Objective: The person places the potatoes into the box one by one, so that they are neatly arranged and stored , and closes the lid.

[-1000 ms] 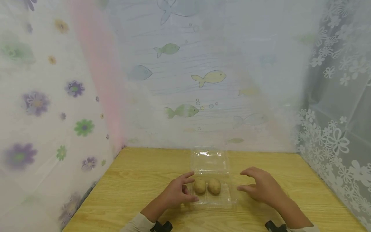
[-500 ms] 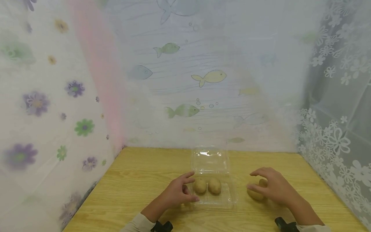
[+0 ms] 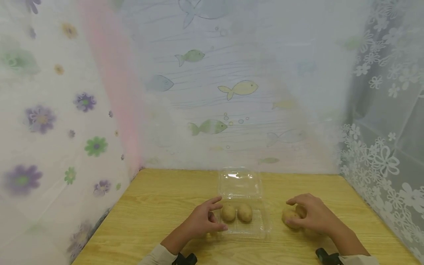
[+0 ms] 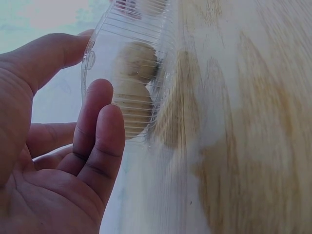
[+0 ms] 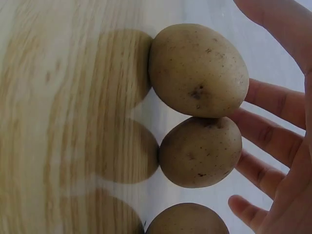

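Note:
A clear plastic clamshell box (image 3: 251, 230) lies with its lid raised, two potatoes (image 3: 245, 213) side by side in its base. My left hand (image 3: 200, 221) is at the box's left side, thumb by the near corner and forefinger by the hinge. In the left wrist view its thumb tip meets the clear rim (image 4: 87, 63), and two fingers bend in front of the wall. My right hand (image 3: 313, 215) reaches round loose potatoes on the table. Seen from the right wrist, the fingers (image 5: 273, 141) lie behind a large potato (image 5: 197, 70) and a smaller one (image 5: 200, 153), thumb apart from both.
Part of a third loose potato (image 5: 187, 222) shows at the bottom of the right wrist view. The wood-grain table (image 3: 172, 187) ends at a fish-print curtain (image 3: 198, 147). Flower-print sheets hang left (image 3: 96, 162) and right (image 3: 384, 162).
My right hand has moved right, from beside the box to the loose potatoes, then settled lower round them. The left hand and the box have stayed in place.

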Demonstrator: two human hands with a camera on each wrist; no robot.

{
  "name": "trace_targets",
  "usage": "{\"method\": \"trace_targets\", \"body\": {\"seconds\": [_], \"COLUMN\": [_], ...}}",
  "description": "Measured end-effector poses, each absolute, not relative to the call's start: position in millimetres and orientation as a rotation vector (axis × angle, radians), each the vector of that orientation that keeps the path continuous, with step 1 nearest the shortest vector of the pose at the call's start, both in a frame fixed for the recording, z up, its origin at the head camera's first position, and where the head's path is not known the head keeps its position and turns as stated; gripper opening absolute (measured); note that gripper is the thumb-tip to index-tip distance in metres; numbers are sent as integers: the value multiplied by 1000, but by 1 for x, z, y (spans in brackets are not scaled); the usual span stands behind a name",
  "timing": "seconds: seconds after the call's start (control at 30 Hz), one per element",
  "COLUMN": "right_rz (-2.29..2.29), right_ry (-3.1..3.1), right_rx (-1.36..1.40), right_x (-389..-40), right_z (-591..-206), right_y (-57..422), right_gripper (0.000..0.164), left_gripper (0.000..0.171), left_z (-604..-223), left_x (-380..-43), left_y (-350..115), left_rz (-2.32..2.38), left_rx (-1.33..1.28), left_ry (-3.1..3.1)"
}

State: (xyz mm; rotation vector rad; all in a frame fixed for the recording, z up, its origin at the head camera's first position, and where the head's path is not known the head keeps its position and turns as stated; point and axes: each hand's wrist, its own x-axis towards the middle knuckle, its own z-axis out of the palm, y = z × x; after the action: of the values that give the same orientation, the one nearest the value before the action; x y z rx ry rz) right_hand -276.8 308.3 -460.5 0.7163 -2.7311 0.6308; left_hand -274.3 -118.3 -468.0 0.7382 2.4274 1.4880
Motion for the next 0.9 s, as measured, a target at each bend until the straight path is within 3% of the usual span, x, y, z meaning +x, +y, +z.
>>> {"method": "trace_targets", "body": {"seconds": [0.23,0.9], "right_rz": [625,588], "right_ry": [-2809,-2843], "right_rx": [698,721], "right_x": [-276,-276], "right_z": [-460,-464], "right_y": [307,305], "right_gripper": [67,72], "left_gripper": [93,94], "left_z": [-465,-469], "left_x": [-272,-274], "left_y": [-118,-119], "left_rz": [1514,1503], "left_rx": [733,742], "left_ry": [2418,2421]}}
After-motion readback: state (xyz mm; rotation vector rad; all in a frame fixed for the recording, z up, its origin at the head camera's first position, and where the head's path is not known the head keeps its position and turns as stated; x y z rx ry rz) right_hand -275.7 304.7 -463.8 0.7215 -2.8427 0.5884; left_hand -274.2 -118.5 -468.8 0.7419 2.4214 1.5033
